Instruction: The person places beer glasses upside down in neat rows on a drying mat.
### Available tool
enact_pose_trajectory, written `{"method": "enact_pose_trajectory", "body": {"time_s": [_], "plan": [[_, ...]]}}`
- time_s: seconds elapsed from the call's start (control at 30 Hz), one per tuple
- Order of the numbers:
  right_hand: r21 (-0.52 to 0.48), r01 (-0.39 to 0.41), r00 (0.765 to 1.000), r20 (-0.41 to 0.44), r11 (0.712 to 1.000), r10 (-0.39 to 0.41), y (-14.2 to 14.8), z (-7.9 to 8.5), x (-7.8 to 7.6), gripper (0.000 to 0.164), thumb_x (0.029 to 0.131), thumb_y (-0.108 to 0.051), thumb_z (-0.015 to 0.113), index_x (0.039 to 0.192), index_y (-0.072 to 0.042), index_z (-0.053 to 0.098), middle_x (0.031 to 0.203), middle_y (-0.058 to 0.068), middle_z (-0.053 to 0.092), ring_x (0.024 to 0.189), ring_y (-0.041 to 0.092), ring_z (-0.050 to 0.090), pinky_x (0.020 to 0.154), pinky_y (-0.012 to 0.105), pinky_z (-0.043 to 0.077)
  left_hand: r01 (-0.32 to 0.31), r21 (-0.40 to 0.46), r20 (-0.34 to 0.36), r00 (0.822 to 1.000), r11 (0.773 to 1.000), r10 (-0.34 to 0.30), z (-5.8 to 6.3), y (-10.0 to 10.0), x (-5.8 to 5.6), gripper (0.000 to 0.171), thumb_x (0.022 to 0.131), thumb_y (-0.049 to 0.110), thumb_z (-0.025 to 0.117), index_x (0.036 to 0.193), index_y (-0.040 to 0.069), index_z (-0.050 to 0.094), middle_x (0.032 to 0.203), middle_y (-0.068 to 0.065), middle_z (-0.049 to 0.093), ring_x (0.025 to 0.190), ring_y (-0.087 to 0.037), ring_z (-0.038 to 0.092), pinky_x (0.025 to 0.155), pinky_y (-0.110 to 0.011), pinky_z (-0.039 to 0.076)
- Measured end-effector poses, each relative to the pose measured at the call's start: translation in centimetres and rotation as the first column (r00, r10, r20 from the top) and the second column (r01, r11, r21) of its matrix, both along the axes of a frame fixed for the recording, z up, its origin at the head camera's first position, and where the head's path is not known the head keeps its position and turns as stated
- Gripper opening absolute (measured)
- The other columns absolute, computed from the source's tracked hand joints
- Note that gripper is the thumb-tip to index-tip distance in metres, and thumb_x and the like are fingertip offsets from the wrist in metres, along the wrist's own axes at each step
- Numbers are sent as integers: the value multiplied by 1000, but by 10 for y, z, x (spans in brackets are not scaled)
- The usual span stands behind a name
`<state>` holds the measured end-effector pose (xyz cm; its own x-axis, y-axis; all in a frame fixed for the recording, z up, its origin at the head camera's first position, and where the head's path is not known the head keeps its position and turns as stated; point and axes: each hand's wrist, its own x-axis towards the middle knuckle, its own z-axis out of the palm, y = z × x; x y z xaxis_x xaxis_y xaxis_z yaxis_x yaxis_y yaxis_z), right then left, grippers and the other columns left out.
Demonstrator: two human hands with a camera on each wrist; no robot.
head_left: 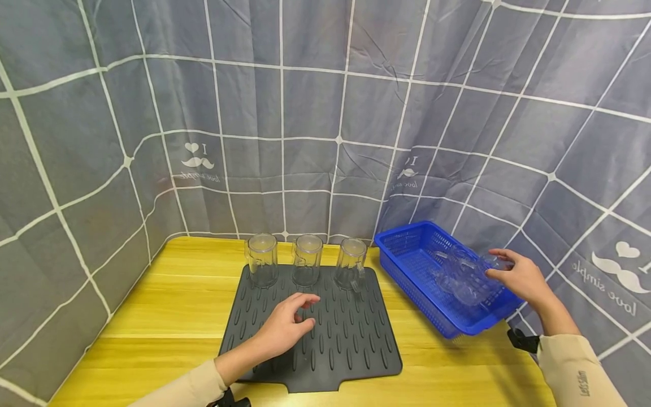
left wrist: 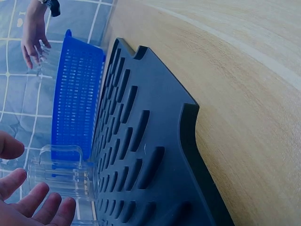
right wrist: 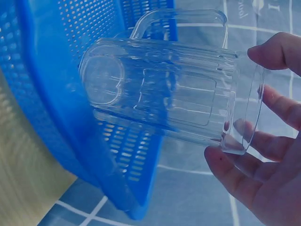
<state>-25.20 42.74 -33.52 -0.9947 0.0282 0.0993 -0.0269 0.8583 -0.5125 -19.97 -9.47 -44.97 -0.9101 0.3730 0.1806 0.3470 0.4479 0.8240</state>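
Note:
My right hand [head_left: 519,277] grips a clear glass mug [right wrist: 160,94] by one end, thumb on one side and fingers spread around the other. The mug hangs over the blue plastic basket [head_left: 414,305], its handle jutting out at the side. Several clear glass mugs [head_left: 463,280] lie in the basket, overlapping one another. My left hand [head_left: 285,325] hovers over the dark ribbed mat [head_left: 351,345] with relaxed, slightly bent fingers and holds nothing. Three clear mugs stand in a row along the mat's far edge: a left mug [head_left: 263,263], a middle mug [head_left: 307,263] and a right mug [head_left: 351,265].
The mat lies on a yellow wood-grain table [head_left: 168,305], with the basket angled at its right. A grey curtain [head_left: 315,113] with white grid lines surrounds the table's back and sides, close behind the mugs and basket.

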Motion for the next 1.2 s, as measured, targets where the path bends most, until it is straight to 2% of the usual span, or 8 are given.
{"method": "enact_pose_trajectory", "body": {"time_s": [0.17,0.43,0.5,0.63,0.7,0.93,1.1,1.2], "plan": [[1,3,999,-51,1000,-3,-6,8,4,64,96,-31,68,147,1,45,144,41,42,123,54,47,82,54,52,7,6,-3,1000,1000,-7,-1,0,0,40,97,18,65,136,22,60,127,2,59,103,-16,55,76,-30,49],[-15,-9,994,-111,1000,7,-19,19,10,63,94,-31,71,146,-4,48,138,35,48,119,47,50,68,23,48,-3,6,5,1000,1000,2,-1,0,1,40,96,17,66,136,24,60,128,3,59,105,-17,56,77,-30,50],[-23,-10,992,-127,1000,7,-22,23,12,62,94,-30,72,145,-5,49,136,34,50,120,46,50,68,23,48,0,7,5,1000,1000,0,-1,0,1,40,96,18,66,135,24,60,127,2,59,104,-17,55,76,-30,49],[-42,-11,989,-145,999,5,-30,31,17,62,94,-32,72,146,-6,49,141,33,48,126,48,46,76,35,49,4,7,8,1000,1000,-4,-1,1,0,39,96,18,66,135,24,61,127,2,60,103,-17,55,76,-30,49],[-54,-15,989,-151,998,6,-34,35,20,63,94,-34,72,146,-7,49,145,32,46,128,49,45,78,37,48,2,5,9,1000,1000,-2,-1,1,0,39,96,17,66,134,24,61,126,3,60,102,-16,55,75,-29,49],[-98,-29,987,-163,995,13,-51,42,27,62,95,-36,71,148,-13,49,147,21,46,128,39,47,72,17,46,11,8,6,1000,1000,-11,-2,0,-1,39,96,17,67,134,22,61,126,1,60,99,-18,55,73,-29,48],[-107,-52,985,-170,993,33,-62,42,30,60,95,-35,71,148,-15,49,144,18,49,122,27,50,74,17,47,0,4,11,1000,1000,0,-3,0,-2,39,96,16,67,134,23,61,127,3,60,101,-15,55,75,-28,49],[-118,-70,983,-177,991,48,-67,41,31,60,96,-32,70,148,-14,48,144,18,51,117,13,51,75,19,46,-3,10,8,1000,1000,3,-4,0,-1,39,96,16,67,134,23,61,127,3,60,103,-16,56,76,-28,49]]}}
